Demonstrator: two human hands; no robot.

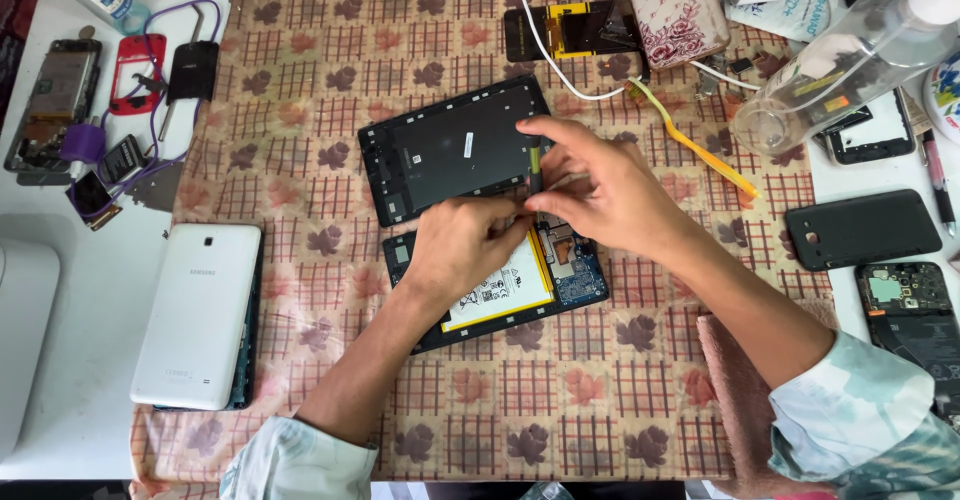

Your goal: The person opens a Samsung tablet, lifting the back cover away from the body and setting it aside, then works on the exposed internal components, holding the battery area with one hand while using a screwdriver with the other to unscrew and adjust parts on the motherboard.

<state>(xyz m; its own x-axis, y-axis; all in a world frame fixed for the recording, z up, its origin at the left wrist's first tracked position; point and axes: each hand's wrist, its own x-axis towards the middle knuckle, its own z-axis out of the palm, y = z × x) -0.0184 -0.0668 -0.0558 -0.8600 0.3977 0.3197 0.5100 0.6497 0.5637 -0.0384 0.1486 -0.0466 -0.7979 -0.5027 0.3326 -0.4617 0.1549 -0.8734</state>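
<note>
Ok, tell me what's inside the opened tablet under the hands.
Inside the opened tablet: a white battery and a blue circuit board. The left hand and right hand, holding a thin tool, cover the upper part.

My left hand (462, 243) rests on the opened tablet (500, 285), covering part of its white battery (510, 285), while my right hand (600, 195) pinches a slim yellow-green tool (534, 168) upright over the tablet's upper edge. Just behind lies a black tablet frame (455, 148); a white tablet (200, 312) sits well apart on the left of the patterned cloth (330, 50) covering the tabletop (80, 400)
</note>
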